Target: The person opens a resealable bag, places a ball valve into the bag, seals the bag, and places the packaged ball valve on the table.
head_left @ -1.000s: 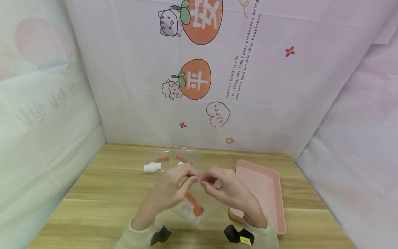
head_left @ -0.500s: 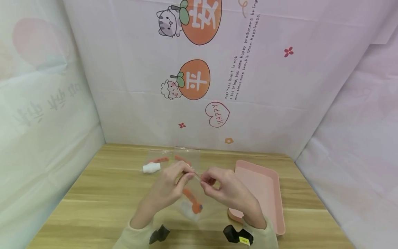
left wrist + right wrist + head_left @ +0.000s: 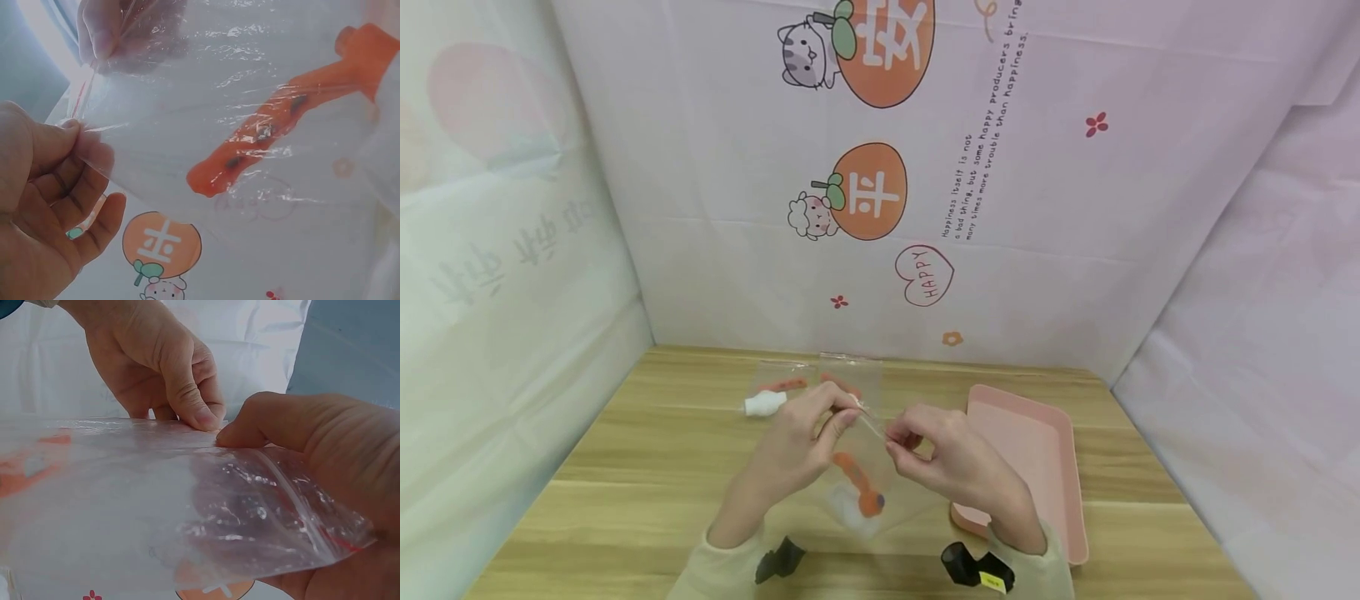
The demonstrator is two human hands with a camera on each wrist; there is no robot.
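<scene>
Above the table, a clear zip bag point(image 3: 162, 144) with a red line along its seal hangs between both hands. My left hand point(image 3: 793, 446) pinches one end of the bag's top edge between thumb and forefinger. The right hand point(image 3: 955, 458) pinches the same edge farther along, its thumb pressed to the film in the right wrist view. Inside the bag lie a long orange piece point(image 3: 269, 128), with dark spots along it and a rounded end, and a white object point(image 3: 846, 504) blurred by the film.
Behind the hands lie two more clear bags; the left bag point(image 3: 767, 372) has a white piece point(image 3: 765, 404) and an orange strip point(image 3: 784, 385) at it. The right bag point(image 3: 853, 367) is partly hidden by my left hand. A pink tray point(image 3: 1078, 500) sits right of my right hand.
My left hand has moved left and slightly up, away from the right hand, so more of the bag's top edge shows between them. The right hand has hardly moved.
</scene>
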